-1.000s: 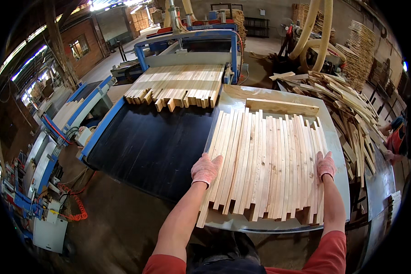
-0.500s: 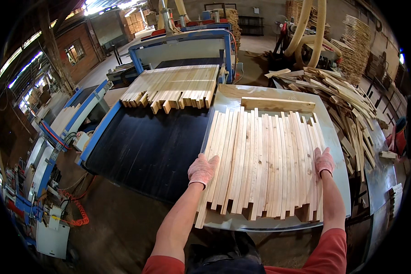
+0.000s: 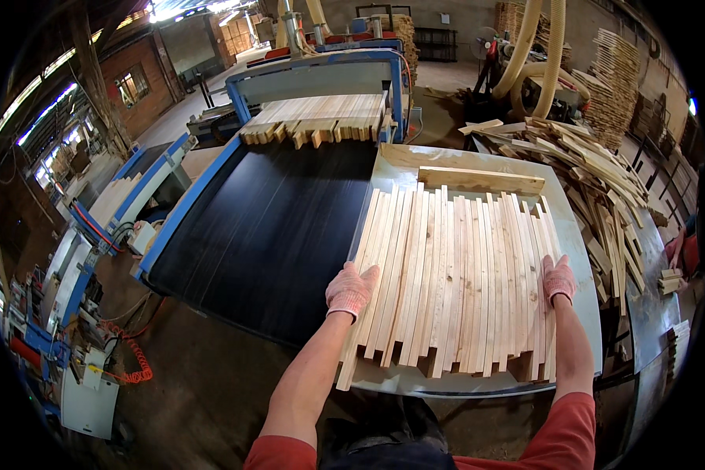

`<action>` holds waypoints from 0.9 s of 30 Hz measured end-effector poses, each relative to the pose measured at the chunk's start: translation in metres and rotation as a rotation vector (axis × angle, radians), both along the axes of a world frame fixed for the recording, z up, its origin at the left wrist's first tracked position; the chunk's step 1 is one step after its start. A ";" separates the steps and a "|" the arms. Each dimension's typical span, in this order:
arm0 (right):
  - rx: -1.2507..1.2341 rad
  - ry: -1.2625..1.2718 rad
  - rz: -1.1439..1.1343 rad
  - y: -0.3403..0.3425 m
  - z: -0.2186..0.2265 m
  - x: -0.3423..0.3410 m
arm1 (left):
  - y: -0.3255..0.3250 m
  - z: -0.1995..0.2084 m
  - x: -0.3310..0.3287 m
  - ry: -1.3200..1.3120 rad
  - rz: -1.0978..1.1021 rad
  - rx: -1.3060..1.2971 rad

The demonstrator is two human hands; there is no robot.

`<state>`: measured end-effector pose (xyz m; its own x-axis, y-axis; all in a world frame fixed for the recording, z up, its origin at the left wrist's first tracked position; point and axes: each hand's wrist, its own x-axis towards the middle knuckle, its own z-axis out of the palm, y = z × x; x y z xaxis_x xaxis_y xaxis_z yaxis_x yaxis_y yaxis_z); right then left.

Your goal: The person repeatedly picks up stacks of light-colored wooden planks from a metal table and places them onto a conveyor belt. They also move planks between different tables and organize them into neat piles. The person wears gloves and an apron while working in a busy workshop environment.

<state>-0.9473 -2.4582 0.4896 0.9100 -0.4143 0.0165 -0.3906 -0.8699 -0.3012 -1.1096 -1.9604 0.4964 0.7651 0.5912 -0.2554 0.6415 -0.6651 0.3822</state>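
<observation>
Brick wall (image 3: 153, 74) and pale hoses (image 3: 556, 66) frame a dim workshop, with a heap of scrap wood (image 3: 595, 168) beyond the right edge of the metal-topped counter (image 3: 395, 379). On that counter lies a row of wooden strips (image 3: 458, 274), side by side, running from the left edge to a little short of the right; their near ends are ragged, and the leftmost strip reaches out to the near left corner. Across the far edge sits a single board (image 3: 482, 181). Beside the left edge stretches a black belt (image 3: 270, 227) carrying another batch of strips (image 3: 313, 113) up at the blue-framed machine (image 3: 313, 74). From where I stand, the left hand (image 3: 352, 290) bears on the row's left flank and the right hand (image 3: 558, 279) on its right flank, both gloved. Their fingers lie extended along the outer strips, not curled around any single piece — how hard they press, I cannot tell. To do this well, I would squeeze evenly from both flanks with the palms level, so that the middle strips neither buckle upward nor slip. That leftmost strip deserves watching — it looks the likeliest to trail, and nudging it in line first would probably help.
</observation>
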 end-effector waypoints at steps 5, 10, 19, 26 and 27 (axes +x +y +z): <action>0.011 0.013 0.011 -0.002 -0.002 0.000 | 0.002 -0.008 -0.003 -0.023 -0.110 0.067; 0.078 -0.021 0.022 -0.021 -0.018 0.007 | 0.003 -0.005 -0.004 -0.029 -0.089 0.002; 0.267 0.006 -0.054 -0.045 -0.043 0.042 | 0.014 -0.009 -0.016 -0.255 -0.133 -0.300; 0.707 0.010 -0.119 -0.048 -0.042 0.025 | 0.045 0.030 -0.016 -0.222 -0.248 -0.360; 0.763 -0.029 -0.103 -0.043 -0.045 0.020 | 0.057 0.035 -0.015 -0.191 -0.249 -0.334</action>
<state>-0.9272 -2.5016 0.4443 0.8696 -0.4033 -0.2850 -0.4415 -0.3766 -0.8144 -1.1246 -1.9038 0.5314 0.9253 0.2928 -0.2412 0.3750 -0.6104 0.6977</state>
